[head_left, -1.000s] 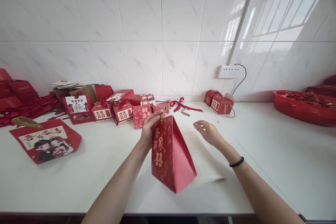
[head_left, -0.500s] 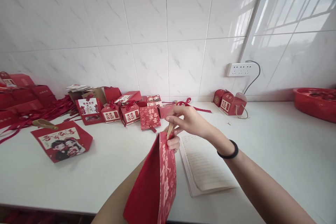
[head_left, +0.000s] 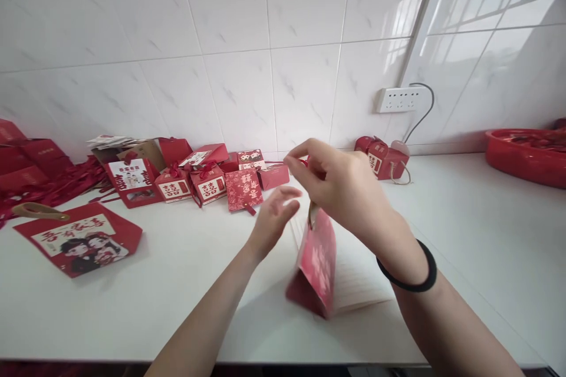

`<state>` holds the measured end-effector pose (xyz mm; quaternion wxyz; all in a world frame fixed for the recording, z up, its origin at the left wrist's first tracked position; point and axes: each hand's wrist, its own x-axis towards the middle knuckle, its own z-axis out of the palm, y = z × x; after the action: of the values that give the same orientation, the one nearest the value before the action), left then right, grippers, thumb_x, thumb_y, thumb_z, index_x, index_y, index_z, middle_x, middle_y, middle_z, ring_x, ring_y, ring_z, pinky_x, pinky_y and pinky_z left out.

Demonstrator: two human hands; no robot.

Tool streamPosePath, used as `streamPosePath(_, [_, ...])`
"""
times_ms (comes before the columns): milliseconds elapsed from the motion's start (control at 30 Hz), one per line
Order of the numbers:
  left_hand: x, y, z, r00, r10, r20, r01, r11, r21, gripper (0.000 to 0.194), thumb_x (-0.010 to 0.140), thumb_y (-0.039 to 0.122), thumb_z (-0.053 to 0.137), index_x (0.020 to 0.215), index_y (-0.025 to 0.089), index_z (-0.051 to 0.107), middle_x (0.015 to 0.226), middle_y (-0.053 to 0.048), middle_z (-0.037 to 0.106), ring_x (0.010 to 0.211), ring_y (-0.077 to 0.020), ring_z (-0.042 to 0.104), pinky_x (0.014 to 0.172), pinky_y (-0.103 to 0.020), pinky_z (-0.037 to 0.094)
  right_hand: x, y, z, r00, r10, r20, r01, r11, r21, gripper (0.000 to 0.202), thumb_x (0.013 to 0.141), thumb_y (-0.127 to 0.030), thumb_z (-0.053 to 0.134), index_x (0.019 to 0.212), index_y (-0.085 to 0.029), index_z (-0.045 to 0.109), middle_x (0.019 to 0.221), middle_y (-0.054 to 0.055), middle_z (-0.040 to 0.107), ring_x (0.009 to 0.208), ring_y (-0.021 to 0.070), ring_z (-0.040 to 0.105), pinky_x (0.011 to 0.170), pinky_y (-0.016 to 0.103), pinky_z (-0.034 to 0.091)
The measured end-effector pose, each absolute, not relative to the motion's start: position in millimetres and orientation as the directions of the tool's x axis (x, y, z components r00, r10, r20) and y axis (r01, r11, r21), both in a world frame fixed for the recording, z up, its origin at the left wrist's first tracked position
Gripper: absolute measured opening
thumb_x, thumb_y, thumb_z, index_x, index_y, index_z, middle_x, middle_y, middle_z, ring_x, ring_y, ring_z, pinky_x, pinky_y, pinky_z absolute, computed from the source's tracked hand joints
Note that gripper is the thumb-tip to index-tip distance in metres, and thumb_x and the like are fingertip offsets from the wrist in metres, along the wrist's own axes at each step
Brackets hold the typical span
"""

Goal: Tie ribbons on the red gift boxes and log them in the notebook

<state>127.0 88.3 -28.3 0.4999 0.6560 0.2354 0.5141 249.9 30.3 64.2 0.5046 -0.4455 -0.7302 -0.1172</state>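
Note:
Under my right hand (head_left: pixel 349 188) hangs a red gift box (head_left: pixel 318 259) with pale lettering, blurred by motion. Its tan strap (head_left: pixel 312 215) runs up behind my curled fingers, which grip it; the exact hold is partly hidden. To the left of the box is my left hand (head_left: pixel 276 215), empty, its fingers curved and apart. An open lined notebook (head_left: pixel 362 274) lies partly behind the box. Farther left on the table stands another red gift box (head_left: pixel 88 238) with a printed couple and a tan strap.
Several small red gift boxes (head_left: pixel 207 184) line the wall, with red ribbons and stacked boxes (head_left: pixel 26 159) at far left. Rope-handled boxes (head_left: pixel 389 160) stand near a power socket (head_left: pixel 400 100). A red basin (head_left: pixel 526 159) sits far right on the white table (head_left: pixel 477 235).
My left hand has let go of the box and moved left. The box has swung right and away from me, now below my right hand. The view has shifted slightly.

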Motion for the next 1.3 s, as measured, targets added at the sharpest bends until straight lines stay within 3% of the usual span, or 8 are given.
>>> streamPosePath(100, [119, 86, -19, 0.189, 0.774, 0.604, -0.270, -0.551, 0.790, 0.036, 0.077, 0.054, 0.056, 0.089, 0.021, 0.061, 0.098, -0.006, 0.063, 0.101, -0.0229, 0.058, 0.091, -0.039, 0.047, 258, 22, 72, -0.046, 0.468, 0.882, 0.829, 0.511, -0.228, 0.023, 0.093, -0.030, 0.042, 0.081, -0.018, 0.058, 0.044, -0.006, 0.035, 0.042, 0.0069, 0.046, 0.048, 0.017, 0.030])
streamPosePath(200, [117, 76, -13, 0.167, 0.695, 0.700, -0.299, -0.641, 0.707, 0.034, 0.078, 0.050, 0.058, 0.098, 0.022, 0.061, 0.103, -0.006, 0.061, 0.102, -0.0215, 0.057, 0.094, -0.038, 0.045, 262, 19, 75, -0.013, 0.456, 0.890, 0.856, 0.465, -0.226, 0.026, 0.094, -0.031, 0.041, 0.081, -0.017, 0.057, 0.043, -0.007, 0.035, 0.041, 0.0059, 0.045, 0.048, 0.017, 0.029])
streamPosePath(367, [125, 64, -15, 0.186, 0.717, 0.672, -0.202, -0.642, 0.740, 0.041, 0.073, 0.035, 0.069, 0.110, 0.025, 0.055, 0.096, -0.003, 0.058, 0.091, -0.0161, 0.056, 0.082, -0.029, 0.048, 258, 20, 76, -0.038, 0.555, 0.831, 0.851, 0.454, -0.264, 0.020, 0.093, -0.027, 0.044, 0.084, -0.015, 0.057, 0.041, -0.007, 0.039, 0.041, 0.0070, 0.045, 0.048, 0.018, 0.030])
streamPosePath(467, [123, 65, -15, 0.222, 0.683, 0.696, -0.195, -0.668, 0.718, 0.029, 0.072, 0.032, 0.069, 0.098, 0.022, 0.061, 0.085, -0.001, 0.057, 0.079, -0.0126, 0.055, 0.075, -0.025, 0.048, 255, 21, 76, -0.094, 0.634, 0.768, 0.825, 0.481, -0.296, 0.013, 0.091, -0.022, 0.047, 0.086, -0.015, 0.057, 0.040, -0.007, 0.040, 0.044, 0.0086, 0.048, 0.048, 0.019, 0.030])
streamPosePath(633, [119, 63, -10, 0.438, 0.651, 0.620, -0.222, -0.590, 0.777, 0.008, 0.080, 0.026, 0.062, 0.081, 0.019, 0.057, 0.068, 0.000, 0.061, 0.061, -0.0116, 0.056, 0.058, -0.025, 0.046, 254, 23, 74, -0.224, 0.702, 0.677, 0.787, 0.539, -0.299, 0.010, 0.090, -0.021, 0.050, 0.085, -0.016, 0.058, 0.043, -0.007, 0.044, 0.042, 0.0070, 0.045, 0.046, 0.019, 0.027])
streamPosePath(900, [119, 59, -11, 0.384, 0.639, 0.667, -0.187, -0.653, 0.734, 0.015, 0.075, 0.022, 0.066, 0.077, 0.019, 0.051, 0.066, 0.003, 0.059, 0.055, -0.0091, 0.056, 0.048, -0.020, 0.045, 255, 29, 69, -0.262, 0.691, 0.674, 0.800, 0.546, -0.249, 0.013, 0.091, -0.023, 0.048, 0.088, -0.015, 0.057, 0.045, -0.007, 0.043, 0.042, 0.0063, 0.041, 0.046, 0.019, 0.026])
streamPosePath(1167, [124, 58, -14, 0.375, 0.522, 0.766, -0.103, -0.798, 0.594, 0.008, 0.079, 0.012, 0.059, 0.079, 0.020, 0.058, 0.076, 0.002, 0.065, 0.069, -0.0094, 0.062, 0.066, -0.020, 0.052, 252, 34, 67, -0.233, 0.680, 0.696, 0.849, 0.491, -0.195, 0.011, 0.089, -0.019, 0.047, 0.084, -0.015, 0.056, 0.044, -0.007, 0.039, 0.040, 0.0063, 0.037, 0.045, 0.020, 0.023])
streamPosePath(1300, [125, 58, -14, 0.388, 0.502, 0.773, -0.088, -0.815, 0.573, 0.014, 0.079, 0.010, 0.057, 0.085, 0.020, 0.065, 0.084, -0.001, 0.069, 0.078, -0.0126, 0.064, 0.073, -0.023, 0.053, 253, 38, 64, -0.226, 0.663, 0.714, 0.863, 0.476, -0.168, 0.013, 0.089, -0.018, 0.043, 0.084, -0.014, 0.055, 0.045, -0.006, 0.038, 0.040, 0.0060, 0.035, 0.045, 0.021, 0.022])
